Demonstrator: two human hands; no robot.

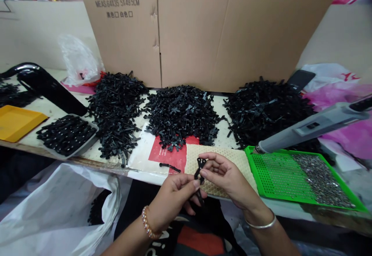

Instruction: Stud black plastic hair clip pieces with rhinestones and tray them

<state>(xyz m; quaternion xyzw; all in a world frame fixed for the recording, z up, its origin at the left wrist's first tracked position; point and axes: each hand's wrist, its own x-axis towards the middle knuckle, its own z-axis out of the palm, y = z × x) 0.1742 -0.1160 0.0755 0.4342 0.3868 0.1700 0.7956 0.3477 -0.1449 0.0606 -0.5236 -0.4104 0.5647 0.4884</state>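
Note:
Both hands meet over the table's front edge, by a cream honeycomb-patterned mat (229, 163). Small black plastic link pieces (200, 166) are pinched between them. My left hand (177, 194) is closed on the lower part, with one piece pointing down below the fingers. Thumb and fingers of my right hand (223, 174) close on the upper part. A single black link (170, 167) lies left of the mat on a red and white plastic sheet (159, 151). Just beyond is a middle heap of small black pieces (180, 112).
A green tray (261, 186) of small metal screws stands at right, a grey electric screwdriver (302, 128) across its corner. More black heaps (116, 109) (267, 109) lie left and right. A filled tray (68, 136), a yellow tray (20, 122) and a large cardboard box (197, 31) surround them.

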